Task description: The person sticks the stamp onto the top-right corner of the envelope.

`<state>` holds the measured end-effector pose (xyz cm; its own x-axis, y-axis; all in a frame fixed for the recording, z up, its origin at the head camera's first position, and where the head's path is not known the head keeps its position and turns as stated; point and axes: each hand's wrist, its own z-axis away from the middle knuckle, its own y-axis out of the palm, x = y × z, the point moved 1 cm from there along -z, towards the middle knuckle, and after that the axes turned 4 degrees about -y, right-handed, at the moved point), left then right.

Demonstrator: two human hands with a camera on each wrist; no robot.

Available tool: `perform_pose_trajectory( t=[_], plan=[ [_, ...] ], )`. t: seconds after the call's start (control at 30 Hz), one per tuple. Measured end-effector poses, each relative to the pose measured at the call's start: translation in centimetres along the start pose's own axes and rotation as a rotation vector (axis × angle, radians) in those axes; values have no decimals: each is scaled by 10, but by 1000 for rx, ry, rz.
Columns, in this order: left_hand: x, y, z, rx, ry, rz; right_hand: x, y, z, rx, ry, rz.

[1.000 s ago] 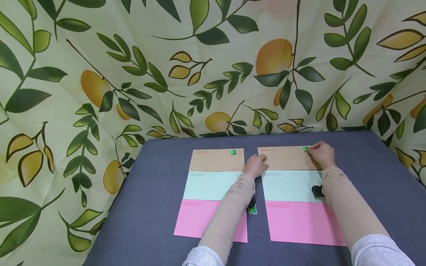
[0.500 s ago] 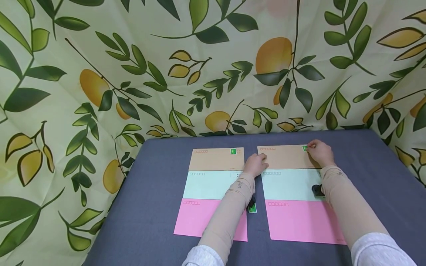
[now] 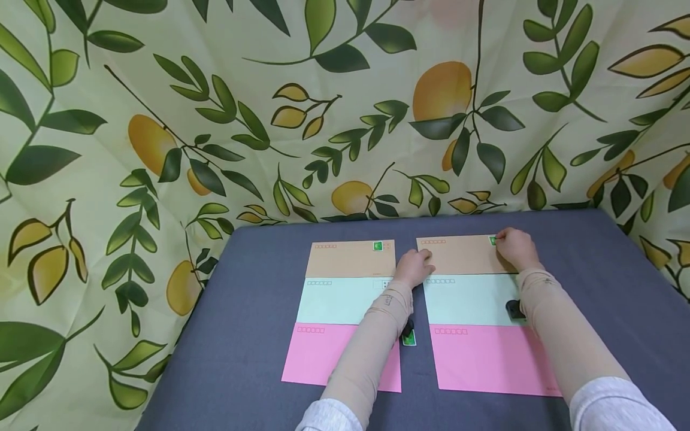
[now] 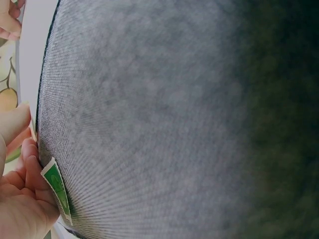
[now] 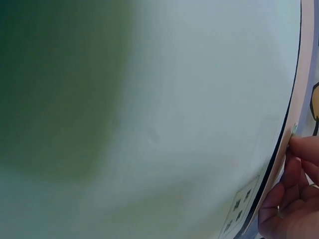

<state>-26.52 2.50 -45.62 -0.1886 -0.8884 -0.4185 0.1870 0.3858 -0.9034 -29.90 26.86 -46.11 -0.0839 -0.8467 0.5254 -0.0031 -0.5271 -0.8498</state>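
Note:
My right hand (image 3: 517, 248) pinches the edge of a green stamp (image 3: 492, 240) at the top right corner of the right-hand brown envelope (image 3: 458, 256). In the right wrist view only a thin sliver of that stamp (image 5: 294, 129) shows past the fingertips. Against the same envelope's left edge, my left hand (image 3: 413, 267) rests with loosely bent fingers. Close beside those fingers in the left wrist view is another green stamp (image 4: 56, 185); I cannot tell whether the hand touches it. A further stamp (image 3: 378, 246) sits on the left-hand brown envelope (image 3: 345, 260).
Light blue (image 3: 469, 302) and pink (image 3: 490, 359) envelopes lie below the right brown one. The left column repeats this with light blue (image 3: 334, 302) and pink (image 3: 318, 353), partly under my left forearm. A leaf-patterned cloth (image 3: 302, 137) hangs behind the dark table (image 3: 242, 299).
My right hand has shifted very slightly left over the stamp and covers a little more of it. The left hand and envelopes keep their places.

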Motion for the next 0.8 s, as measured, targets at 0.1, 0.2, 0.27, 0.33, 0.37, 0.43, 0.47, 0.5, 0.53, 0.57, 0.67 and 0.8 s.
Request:
perform_pose_trajectory(
  t=[0.1,0.2,0.27,0.33,0.37,0.43,0.47,0.5,0.53,0.57,0.67,0.8],
  plan=[
    [0,0,1,2,2,2,-1,0,1,6,10,-26],
    [0,0,1,1,4,0,-2,-1,3,13,4,-32],
    [0,0,1,1,4,-3,-3,-2,3,17,-7,-27],
    [-1,1,2,4,4,-7,-3,-2,4,25,-10,-26],
    [-1,1,2,7,4,-7,-3,-1,5,32,-1,-30],
    [-1,1,2,17,1,-11,-3,-1,5,45,11,-32],
    [-1,2,3,21,-1,-14,-3,0,6,51,16,-31],
    [-1,2,3,22,-3,-16,-3,0,6,56,18,-28],
    [-1,3,3,21,-5,-19,-2,1,6,59,19,-24],
    [-2,3,4,20,-4,-25,-2,1,6,60,16,-18],
    [-2,3,5,13,9,-51,0,-1,7,65,-11,9],
    [-3,2,6,4,35,-75,4,-3,9,73,-35,43]
  ],
)
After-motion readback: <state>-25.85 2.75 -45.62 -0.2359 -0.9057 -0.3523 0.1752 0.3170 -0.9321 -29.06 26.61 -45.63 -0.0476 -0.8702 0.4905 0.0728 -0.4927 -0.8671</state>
